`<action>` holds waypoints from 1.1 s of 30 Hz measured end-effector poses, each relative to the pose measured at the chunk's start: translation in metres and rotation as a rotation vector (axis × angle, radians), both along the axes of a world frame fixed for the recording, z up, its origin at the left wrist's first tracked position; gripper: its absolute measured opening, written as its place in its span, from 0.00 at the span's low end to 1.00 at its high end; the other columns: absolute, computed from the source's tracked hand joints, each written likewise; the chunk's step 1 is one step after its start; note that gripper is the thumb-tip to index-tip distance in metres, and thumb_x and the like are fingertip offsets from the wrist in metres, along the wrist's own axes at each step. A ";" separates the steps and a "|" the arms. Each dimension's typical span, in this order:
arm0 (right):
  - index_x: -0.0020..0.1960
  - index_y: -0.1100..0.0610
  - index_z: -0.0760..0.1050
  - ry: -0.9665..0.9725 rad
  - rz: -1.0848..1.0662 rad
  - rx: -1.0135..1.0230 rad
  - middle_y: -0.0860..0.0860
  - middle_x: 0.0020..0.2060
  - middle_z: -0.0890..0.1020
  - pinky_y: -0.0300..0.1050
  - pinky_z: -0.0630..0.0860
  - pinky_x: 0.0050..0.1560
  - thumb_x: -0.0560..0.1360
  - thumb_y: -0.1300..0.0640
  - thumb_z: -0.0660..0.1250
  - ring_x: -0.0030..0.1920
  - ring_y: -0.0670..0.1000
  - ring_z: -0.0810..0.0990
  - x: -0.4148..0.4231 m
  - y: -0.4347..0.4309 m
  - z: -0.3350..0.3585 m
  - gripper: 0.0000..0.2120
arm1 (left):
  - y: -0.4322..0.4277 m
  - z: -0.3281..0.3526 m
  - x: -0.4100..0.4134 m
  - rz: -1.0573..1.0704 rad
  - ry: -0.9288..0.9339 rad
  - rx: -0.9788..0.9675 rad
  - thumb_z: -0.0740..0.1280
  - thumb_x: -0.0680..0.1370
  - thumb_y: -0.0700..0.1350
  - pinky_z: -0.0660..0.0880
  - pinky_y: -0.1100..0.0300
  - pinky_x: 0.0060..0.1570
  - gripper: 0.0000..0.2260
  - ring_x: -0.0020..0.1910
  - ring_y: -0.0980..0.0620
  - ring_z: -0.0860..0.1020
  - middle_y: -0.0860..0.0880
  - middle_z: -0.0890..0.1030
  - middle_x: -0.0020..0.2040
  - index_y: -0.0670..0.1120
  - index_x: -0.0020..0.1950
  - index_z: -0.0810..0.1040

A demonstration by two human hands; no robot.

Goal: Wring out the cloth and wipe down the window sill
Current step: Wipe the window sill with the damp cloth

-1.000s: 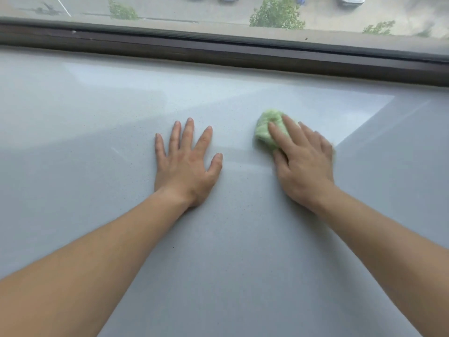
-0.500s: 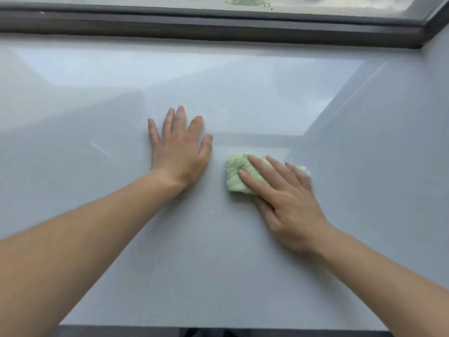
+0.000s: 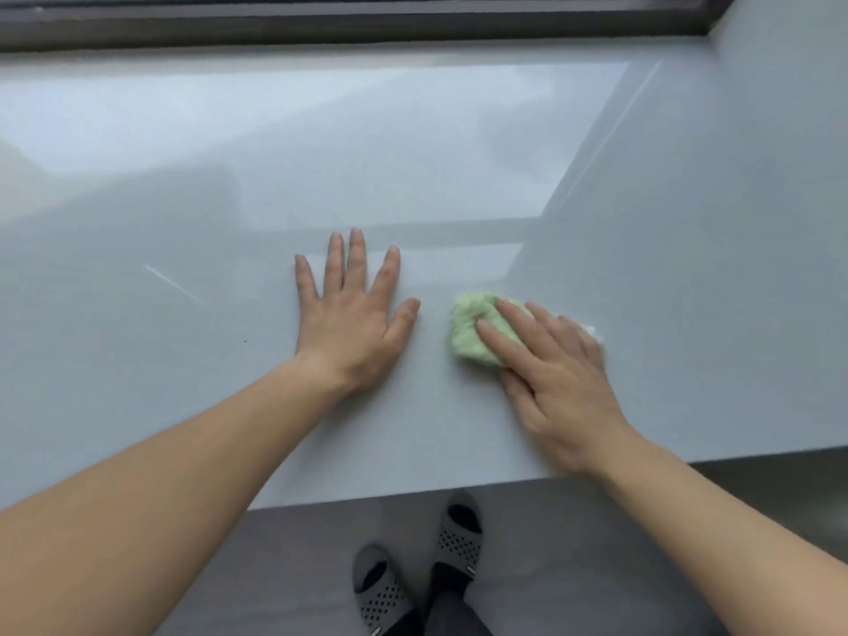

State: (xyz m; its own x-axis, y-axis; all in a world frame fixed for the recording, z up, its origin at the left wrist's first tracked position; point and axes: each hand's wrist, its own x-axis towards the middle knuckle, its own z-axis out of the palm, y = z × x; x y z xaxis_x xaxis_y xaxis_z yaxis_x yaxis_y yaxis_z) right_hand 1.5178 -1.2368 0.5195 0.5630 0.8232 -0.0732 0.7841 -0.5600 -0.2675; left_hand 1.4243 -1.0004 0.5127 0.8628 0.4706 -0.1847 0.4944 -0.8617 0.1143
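A wide, glossy pale grey window sill (image 3: pixel 229 185) fills the view. A bunched light green cloth (image 3: pixel 470 328) lies on it right of centre. My right hand (image 3: pixel 550 374) presses flat on the cloth, fingers over its right part, and hides most of it; a small pale corner shows past the fingers. My left hand (image 3: pixel 353 319) rests palm down on the bare sill just left of the cloth, fingers spread, holding nothing.
The dark window frame (image 3: pixel 367 25) runs along the far edge. A side wall (image 3: pixel 780 130) closes the sill at the right. The sill's front edge (image 3: pixel 413 495) is close to me; below it are the grey floor and my slippered feet (image 3: pixel 459 534).
My right hand has drawn the cloth from near the window back toward the front edge. The left hand stays planted. The view has tilted down, so the sill's edge and feet show.
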 end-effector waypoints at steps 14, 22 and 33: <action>0.77 0.39 0.56 0.034 -0.227 0.025 0.44 0.78 0.56 0.54 0.49 0.74 0.80 0.50 0.52 0.77 0.54 0.57 -0.014 -0.044 0.002 0.25 | -0.006 0.008 0.002 0.041 0.027 -0.050 0.47 0.78 0.66 0.34 0.36 0.71 0.32 0.77 0.46 0.34 0.45 0.39 0.80 0.55 0.79 0.45; 0.77 0.38 0.55 0.010 0.129 -0.033 0.42 0.79 0.55 0.52 0.49 0.75 0.80 0.48 0.52 0.78 0.52 0.55 0.008 -0.070 0.005 0.26 | -0.033 0.015 0.033 0.019 -0.159 -0.112 0.54 0.80 0.57 0.36 0.42 0.74 0.25 0.79 0.48 0.40 0.47 0.47 0.81 0.54 0.77 0.58; 0.77 0.39 0.57 0.001 0.175 -0.041 0.43 0.79 0.56 0.52 0.47 0.75 0.81 0.48 0.51 0.78 0.53 0.54 0.074 -0.041 0.003 0.24 | -0.054 0.004 0.062 0.087 -0.099 -0.033 0.51 0.79 0.61 0.38 0.38 0.73 0.27 0.78 0.46 0.43 0.48 0.49 0.80 0.57 0.77 0.55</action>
State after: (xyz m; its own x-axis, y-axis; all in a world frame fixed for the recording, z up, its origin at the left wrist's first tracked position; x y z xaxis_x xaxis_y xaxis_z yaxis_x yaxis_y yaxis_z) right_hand 1.5922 -1.2778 0.5222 0.4115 0.9048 -0.1094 0.8703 -0.4258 -0.2476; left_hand 1.4858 -1.0542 0.5171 0.8336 0.5396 -0.1179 0.5523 -0.8108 0.1940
